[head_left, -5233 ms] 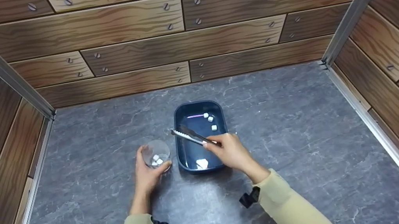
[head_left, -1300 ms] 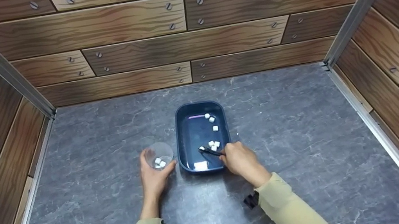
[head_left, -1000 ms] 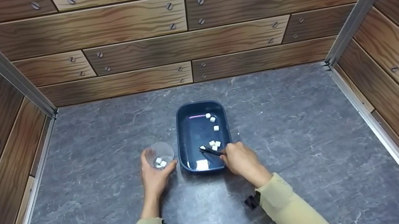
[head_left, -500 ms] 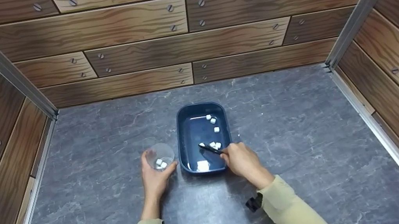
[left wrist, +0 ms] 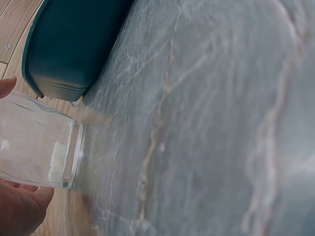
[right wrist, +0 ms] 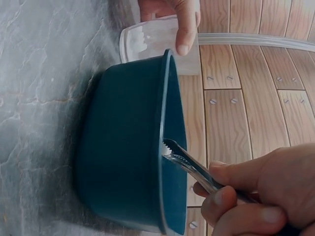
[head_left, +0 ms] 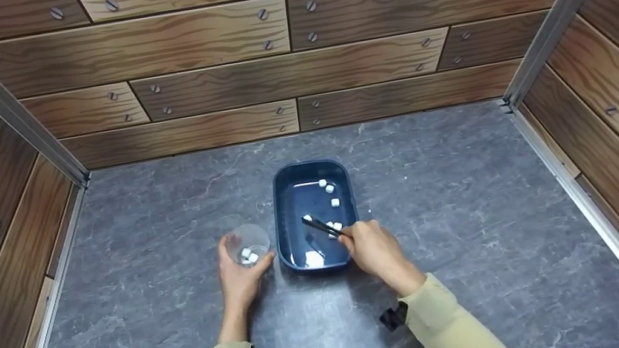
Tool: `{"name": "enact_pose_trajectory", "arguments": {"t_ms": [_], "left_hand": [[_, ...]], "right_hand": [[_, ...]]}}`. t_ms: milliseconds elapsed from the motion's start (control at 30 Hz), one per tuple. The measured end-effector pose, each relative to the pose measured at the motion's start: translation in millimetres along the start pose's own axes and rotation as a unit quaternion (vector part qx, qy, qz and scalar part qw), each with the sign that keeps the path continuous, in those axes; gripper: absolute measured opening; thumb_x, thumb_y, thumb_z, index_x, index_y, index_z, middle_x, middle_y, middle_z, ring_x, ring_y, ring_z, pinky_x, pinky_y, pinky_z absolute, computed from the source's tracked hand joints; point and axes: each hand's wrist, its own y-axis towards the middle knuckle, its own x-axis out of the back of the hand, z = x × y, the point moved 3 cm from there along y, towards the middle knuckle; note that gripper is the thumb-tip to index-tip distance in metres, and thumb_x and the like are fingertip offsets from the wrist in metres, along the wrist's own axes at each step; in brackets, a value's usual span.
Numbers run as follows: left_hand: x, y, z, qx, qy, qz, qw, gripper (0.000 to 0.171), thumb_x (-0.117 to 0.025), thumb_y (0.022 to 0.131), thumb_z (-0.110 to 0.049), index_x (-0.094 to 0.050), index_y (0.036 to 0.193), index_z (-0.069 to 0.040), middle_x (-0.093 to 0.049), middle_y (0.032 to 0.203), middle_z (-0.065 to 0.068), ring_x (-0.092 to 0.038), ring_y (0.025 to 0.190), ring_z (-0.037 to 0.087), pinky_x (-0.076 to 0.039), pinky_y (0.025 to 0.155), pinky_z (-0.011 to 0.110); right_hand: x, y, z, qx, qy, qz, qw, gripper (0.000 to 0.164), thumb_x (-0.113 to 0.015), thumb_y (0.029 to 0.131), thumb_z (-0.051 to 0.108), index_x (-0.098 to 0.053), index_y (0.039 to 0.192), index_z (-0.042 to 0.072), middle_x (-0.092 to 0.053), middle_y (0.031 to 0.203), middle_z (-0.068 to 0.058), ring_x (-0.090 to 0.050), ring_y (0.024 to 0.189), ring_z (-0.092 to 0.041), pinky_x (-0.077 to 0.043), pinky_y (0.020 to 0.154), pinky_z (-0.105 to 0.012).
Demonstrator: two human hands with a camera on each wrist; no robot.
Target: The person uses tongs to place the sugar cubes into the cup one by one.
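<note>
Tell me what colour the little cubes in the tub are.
The cubes are white, showing best in the head view.

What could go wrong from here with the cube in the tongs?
First, the white cube sits right at the tips of the tongs, so a loosened pinch by the right hand could drop it.
Second, the tips are close to the blue bin's rim; lifting out too low might knock the cube off.
Third, the clear cup, held by the left hand, stands near the bin, so a careless swing could bump it.
</note>
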Motion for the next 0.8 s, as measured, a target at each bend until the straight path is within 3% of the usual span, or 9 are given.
{"name": "enact_pose_trajectory", "arguments": {"t_ms": [367,800], "left_hand": [[0.5,0.1,1.1,0.008,0.007,0.007,0.9999,0.100,-0.091,0.066,-0.019,-0.033,0.144,0.004,-0.046,0.139,0.028,-0.044,0.128,0.040,-0.034,0.108,0.047],[-0.1,0.7,0.9,0.000,-0.009,0.002,1.0000,0.099,-0.092,0.065,-0.015,-0.034,0.142,0.006,-0.046,0.138,0.029,-0.045,0.128,0.040,-0.033,0.109,0.047]], "right_hand": [[8.7,-5.6,26.1,0.089,0.019,-0.054,0.994,0.014,-0.065,0.095,0.017,-0.078,0.096,0.010,-0.062,0.065,0.002,-0.050,0.053,-0.012,-0.042,0.045,-0.029],[2.7,-13.5,59.4,0.148,0.041,-0.034,0.988,0.016,-0.064,0.096,0.020,-0.077,0.102,0.012,-0.061,0.065,0.004,-0.050,0.053,-0.009,-0.042,0.046,-0.025]]}}
